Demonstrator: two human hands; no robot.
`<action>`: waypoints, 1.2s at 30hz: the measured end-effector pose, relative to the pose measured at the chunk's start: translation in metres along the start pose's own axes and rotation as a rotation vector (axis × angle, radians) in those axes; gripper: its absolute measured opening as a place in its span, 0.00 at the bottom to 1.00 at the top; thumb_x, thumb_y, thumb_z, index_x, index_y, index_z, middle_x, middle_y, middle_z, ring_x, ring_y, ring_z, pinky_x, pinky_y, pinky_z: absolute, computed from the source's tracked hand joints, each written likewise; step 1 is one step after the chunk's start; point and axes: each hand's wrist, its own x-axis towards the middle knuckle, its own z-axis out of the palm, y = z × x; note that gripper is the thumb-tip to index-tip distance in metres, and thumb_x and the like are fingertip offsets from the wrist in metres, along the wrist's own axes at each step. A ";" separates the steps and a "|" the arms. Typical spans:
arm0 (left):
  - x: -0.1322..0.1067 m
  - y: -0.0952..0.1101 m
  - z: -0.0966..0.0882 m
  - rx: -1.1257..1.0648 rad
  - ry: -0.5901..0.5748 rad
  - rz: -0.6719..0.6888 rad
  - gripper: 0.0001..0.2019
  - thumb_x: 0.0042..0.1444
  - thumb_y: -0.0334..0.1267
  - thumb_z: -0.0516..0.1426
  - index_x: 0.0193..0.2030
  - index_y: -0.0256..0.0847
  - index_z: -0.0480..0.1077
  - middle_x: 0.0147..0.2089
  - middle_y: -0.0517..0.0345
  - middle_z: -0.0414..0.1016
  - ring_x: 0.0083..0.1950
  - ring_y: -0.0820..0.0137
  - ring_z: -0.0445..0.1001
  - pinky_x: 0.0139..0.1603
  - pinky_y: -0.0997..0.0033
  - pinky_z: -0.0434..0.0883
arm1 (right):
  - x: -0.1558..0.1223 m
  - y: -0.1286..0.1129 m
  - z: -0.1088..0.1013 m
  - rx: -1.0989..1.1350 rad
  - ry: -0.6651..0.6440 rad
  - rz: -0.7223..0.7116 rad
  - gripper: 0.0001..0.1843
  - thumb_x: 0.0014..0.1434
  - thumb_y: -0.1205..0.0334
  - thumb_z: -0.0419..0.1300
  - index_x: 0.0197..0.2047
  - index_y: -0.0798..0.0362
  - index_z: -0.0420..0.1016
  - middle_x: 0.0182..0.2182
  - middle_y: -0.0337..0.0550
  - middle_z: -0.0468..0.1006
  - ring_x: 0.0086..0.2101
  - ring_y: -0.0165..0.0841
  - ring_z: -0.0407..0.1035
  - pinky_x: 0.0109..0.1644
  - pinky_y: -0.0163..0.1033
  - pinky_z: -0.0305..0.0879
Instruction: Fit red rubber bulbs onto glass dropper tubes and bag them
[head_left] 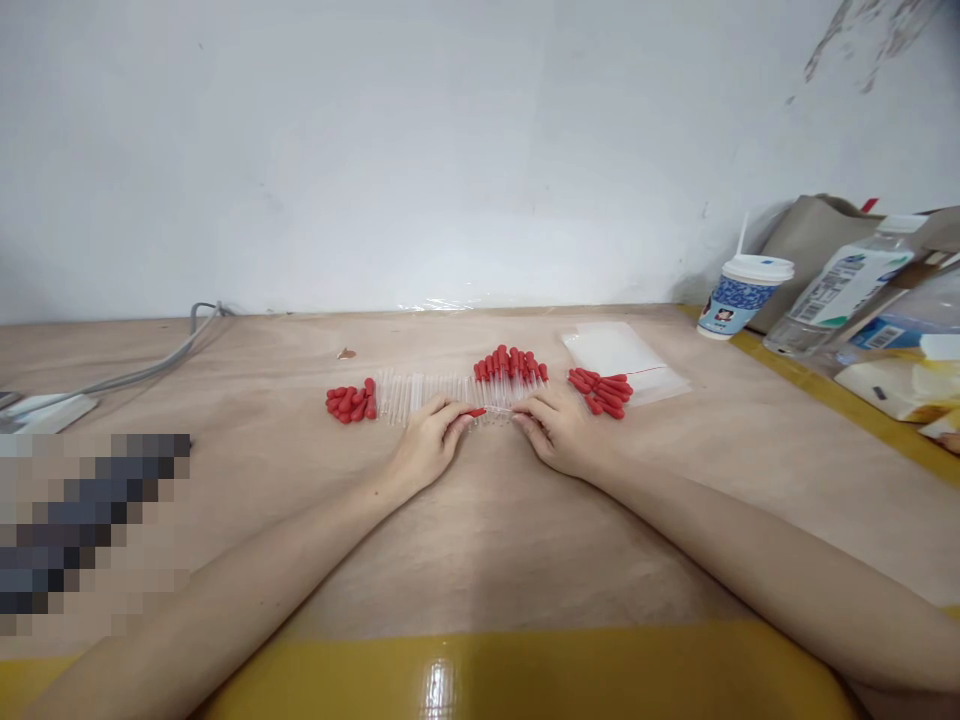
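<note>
At the near side of the tube row (405, 396), a red bulb (478, 412) was pinched between the thumb and fingers of the left hand (435, 437), and a clear tube (498, 410) was pinched near its right end by the right hand (559, 432). Both grips were closed, the left on the bulb, the right on the tube. The tube was stretched across the gap between the hands, in front of the row's right part, its other end directed at the bulb; whether it sat inside could not be told. The pair were apparently held end to end so that alignment could be kept. Loose bulbs were heaped in a left pile (349, 402) beside the row's left end and a right pile (602, 390) beyond its right end, probably for easy reach. Capped tubes (513, 366) were gathered at the row's right part, bulbs pointing away, perhaps to be kept orderly.
</note>
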 end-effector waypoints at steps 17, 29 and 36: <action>-0.001 -0.009 0.006 -0.297 -0.001 -0.153 0.12 0.56 0.43 0.53 0.40 0.39 0.74 0.33 0.57 0.77 0.32 0.71 0.74 0.34 0.73 0.71 | 0.006 -0.015 -0.005 0.228 -0.096 0.059 0.10 0.60 0.62 0.51 0.36 0.55 0.72 0.29 0.42 0.74 0.30 0.30 0.66 0.36 0.36 0.61; -0.003 0.001 -0.002 -0.330 -0.229 -0.105 0.11 0.57 0.40 0.52 0.38 0.39 0.74 0.27 0.59 0.75 0.29 0.73 0.73 0.30 0.76 0.70 | 0.006 0.005 -0.012 -0.040 -0.194 -0.111 0.11 0.61 0.61 0.51 0.39 0.48 0.75 0.32 0.38 0.77 0.28 0.28 0.64 0.38 0.40 0.48; -0.002 -0.003 0.003 -0.241 -0.051 -0.101 0.11 0.55 0.43 0.55 0.39 0.41 0.75 0.35 0.58 0.78 0.34 0.70 0.75 0.37 0.72 0.72 | 0.007 -0.008 -0.008 -0.194 -0.052 -0.126 0.12 0.61 0.63 0.48 0.38 0.54 0.73 0.29 0.43 0.74 0.28 0.30 0.62 0.36 0.40 0.48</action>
